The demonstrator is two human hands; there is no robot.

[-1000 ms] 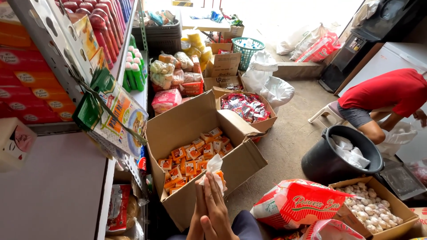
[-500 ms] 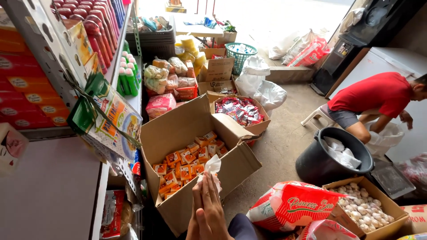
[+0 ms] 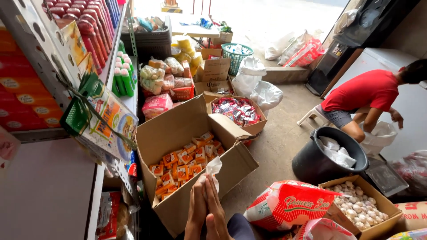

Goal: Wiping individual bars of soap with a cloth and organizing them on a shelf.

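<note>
- Your left hand (image 3: 198, 211) and right hand (image 3: 215, 213) sit low in the view, palms pressed flat together, with a thin white plastic bag (image 3: 214, 168) pinched between them; its crumpled top sticks up past your fingertips.
- The bag hangs over the near wall of the large cardboard box (image 3: 209, 178), just above the orange packets.
- Judge the bag as very light, limp and slick: it probably slides between flat palms and gives no stiffness of its own. Hold it at the mouth, thumb and fingers on one layer, rather than by the bunched middle.
- Inside the box, the small orange packets (image 3: 182, 162) lie loose in a heap toward the near left corner. They look light and a little crushable; pick them by their flat faces.
- At your right, near the floor, a red-and-white sack (image 3: 289, 206) lies on its side, touching a carton of pale round bulbs (image 3: 356, 206).
- Beyond, a black bucket (image 3: 327, 162) stands on the concrete, and a person in a red shirt (image 3: 362, 91) crouches beside it.
- Behind the large box, a smaller carton holds red wrapped packets (image 3: 235, 111).
</note>
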